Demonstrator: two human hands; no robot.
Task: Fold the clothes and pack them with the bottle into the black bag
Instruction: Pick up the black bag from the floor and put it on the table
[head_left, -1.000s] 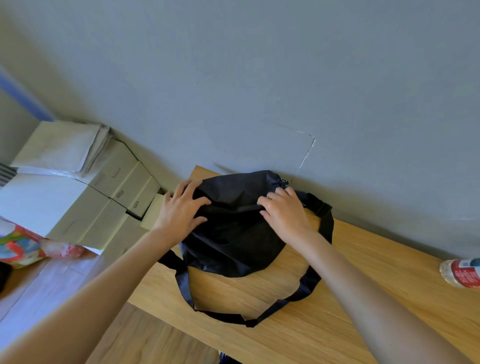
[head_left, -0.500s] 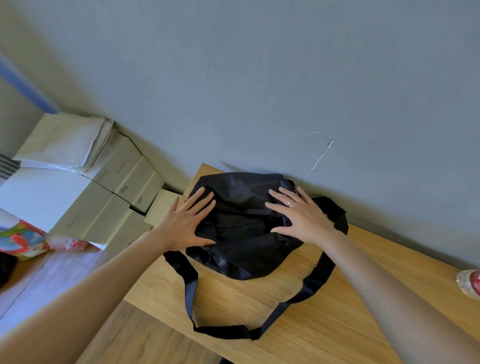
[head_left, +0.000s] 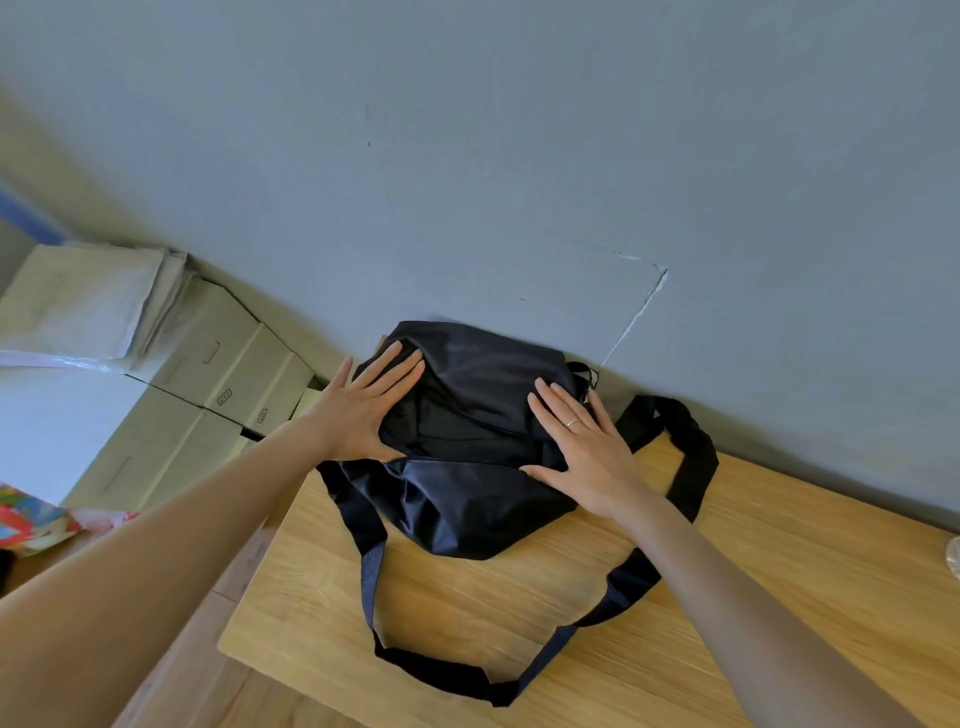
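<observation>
Both hands lie flat and spread on the black bag (head_left: 467, 457), palms down, gripping nothing. On the bag's left side the left hand (head_left: 363, 410) has its fingers fanned toward the wall (head_left: 519, 156) and its thumb along the lower edge of the dark opening in the middle of the bag. On the bag's right side the right hand (head_left: 582, 447) has its fingers likewise splayed, with a ring (head_left: 572, 422) on one of them, and its thumb points inward along the same seam. Between the two hands the fabric sags into a shadowed hollow; what lies inside cannot be made out.

Bag and hands sit at the tabletop's (head_left: 779, 571) far left corner, the bag pushed up against the wall, its left side reaching the left edge. Its strap (head_left: 431, 670) loops from the left side down toward the near edge, then back up past the right forearm to the bag's right end by the wall. At the tabletop's right edge of view a sliver of a clear object (head_left: 954, 556) shows, too cut off to identify. Left of the table, pale cardboard boxes (head_left: 208, 374) are stacked along the wall, on the floor
</observation>
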